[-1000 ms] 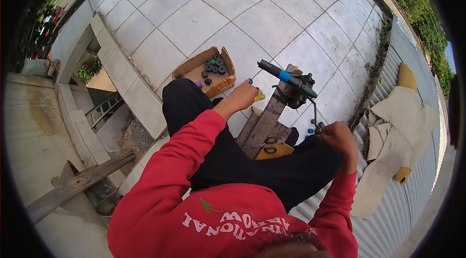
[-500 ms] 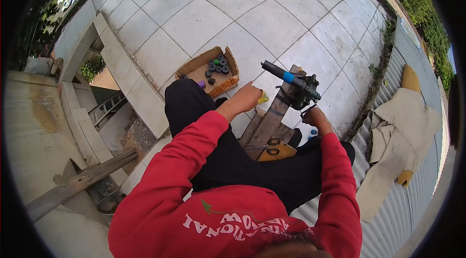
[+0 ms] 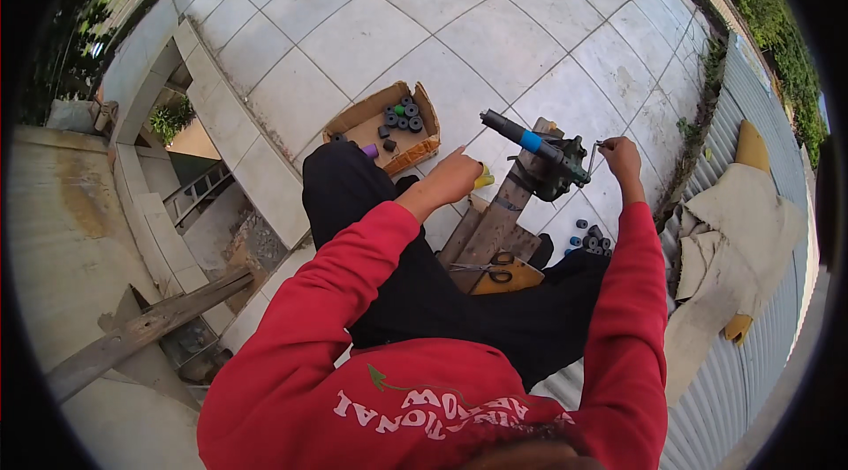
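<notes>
In front of me, a dark hand-cranked winding machine is fixed to a wooden plank. A black rod with a blue band sticks out of it toward the upper left. My right hand is closed around the crank handle on the machine's right side. Left of the machine, my left hand has its index finger stretched out. A small yellow roll-shaped piece shows at its fingers, which look closed on it, though the hand partly covers it.
A cardboard box holds several black rollers and a purple piece. Scissors lie on the plank's base. More dark rollers lie by my right knee. Corrugated metal sheeting with beige cloth is at right.
My right hand has swung the crank upward and to the right, from below the machine to beside it. The dark rollers by my knee show more fully. My left hand has barely moved.
</notes>
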`<action>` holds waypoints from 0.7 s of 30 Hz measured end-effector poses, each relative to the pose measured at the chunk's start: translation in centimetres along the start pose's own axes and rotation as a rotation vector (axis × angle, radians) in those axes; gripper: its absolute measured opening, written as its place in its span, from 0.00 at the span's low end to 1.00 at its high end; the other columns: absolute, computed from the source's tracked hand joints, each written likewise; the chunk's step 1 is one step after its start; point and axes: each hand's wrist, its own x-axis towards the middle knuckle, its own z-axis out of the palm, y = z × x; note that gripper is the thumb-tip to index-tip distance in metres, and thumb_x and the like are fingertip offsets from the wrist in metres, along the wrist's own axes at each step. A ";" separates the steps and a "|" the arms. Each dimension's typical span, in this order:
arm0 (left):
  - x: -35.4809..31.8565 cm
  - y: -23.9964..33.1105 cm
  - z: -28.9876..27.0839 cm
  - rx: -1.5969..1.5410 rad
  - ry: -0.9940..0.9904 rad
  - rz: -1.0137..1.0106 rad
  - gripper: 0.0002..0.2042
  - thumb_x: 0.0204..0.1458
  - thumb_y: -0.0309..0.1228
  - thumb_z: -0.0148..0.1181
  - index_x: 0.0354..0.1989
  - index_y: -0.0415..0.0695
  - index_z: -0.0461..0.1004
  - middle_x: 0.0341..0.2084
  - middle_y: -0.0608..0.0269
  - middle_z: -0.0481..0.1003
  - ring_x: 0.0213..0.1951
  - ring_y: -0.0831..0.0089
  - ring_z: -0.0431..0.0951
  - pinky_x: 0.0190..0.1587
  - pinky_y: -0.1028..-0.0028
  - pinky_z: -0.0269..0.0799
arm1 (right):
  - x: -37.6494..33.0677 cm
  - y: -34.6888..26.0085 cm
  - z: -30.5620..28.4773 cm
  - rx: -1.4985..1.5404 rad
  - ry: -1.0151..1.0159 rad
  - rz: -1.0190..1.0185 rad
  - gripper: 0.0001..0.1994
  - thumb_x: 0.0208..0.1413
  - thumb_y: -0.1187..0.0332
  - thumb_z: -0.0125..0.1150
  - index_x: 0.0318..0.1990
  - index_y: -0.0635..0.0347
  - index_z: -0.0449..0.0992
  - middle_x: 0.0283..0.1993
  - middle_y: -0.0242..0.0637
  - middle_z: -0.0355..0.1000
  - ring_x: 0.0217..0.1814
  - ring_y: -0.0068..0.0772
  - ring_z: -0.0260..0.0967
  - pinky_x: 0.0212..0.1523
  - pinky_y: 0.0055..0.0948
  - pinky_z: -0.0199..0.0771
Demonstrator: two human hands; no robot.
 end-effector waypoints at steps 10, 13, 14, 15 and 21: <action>0.1 -0.1 -0.4 0.092 0.026 -0.031 0.04 0.52 0.23 0.57 0.30 0.41 0.79 0.27 0.48 0.79 0.37 0.49 0.81 0.70 0.48 0.60 | -5.2 -3.0 -9.7 0.100 0.199 0.003 0.13 0.55 0.59 0.69 0.43 0.55 0.86 0.33 0.46 0.81 0.34 0.48 0.79 0.35 0.40 0.75; 0.2 -0.2 -0.1 0.065 0.063 -0.028 0.04 0.53 0.24 0.58 0.30 0.41 0.79 0.27 0.49 0.79 0.37 0.50 0.81 0.70 0.49 0.60 | -8.0 -3.7 -11.7 0.137 0.210 -0.016 0.13 0.54 0.61 0.70 0.43 0.58 0.86 0.31 0.46 0.80 0.31 0.44 0.78 0.33 0.37 0.73; 0.3 -0.2 -0.1 0.064 0.067 -0.023 0.04 0.53 0.24 0.58 0.30 0.41 0.79 0.27 0.49 0.79 0.37 0.50 0.81 0.70 0.49 0.60 | -9.1 -4.1 -12.6 0.155 0.203 -0.031 0.13 0.54 0.62 0.71 0.42 0.61 0.85 0.30 0.47 0.79 0.29 0.42 0.77 0.32 0.36 0.72; 0.2 -0.1 -0.1 0.065 0.064 -0.021 0.04 0.53 0.25 0.58 0.30 0.41 0.79 0.27 0.49 0.79 0.37 0.50 0.81 0.70 0.49 0.60 | -10.4 -5.0 -13.6 0.152 0.203 -0.031 0.13 0.54 0.62 0.71 0.42 0.61 0.85 0.30 0.47 0.79 0.29 0.42 0.77 0.32 0.36 0.72; 0.1 -0.1 0.0 -0.008 0.062 -0.048 0.05 0.46 0.18 0.55 0.28 0.37 0.77 0.28 0.46 0.78 0.39 0.46 0.80 0.72 0.47 0.56 | -16.9 -7.4 -16.3 0.197 -0.266 -0.075 0.10 0.53 0.67 0.70 0.34 0.67 0.83 0.15 0.42 0.64 0.16 0.28 0.60 0.23 0.34 0.61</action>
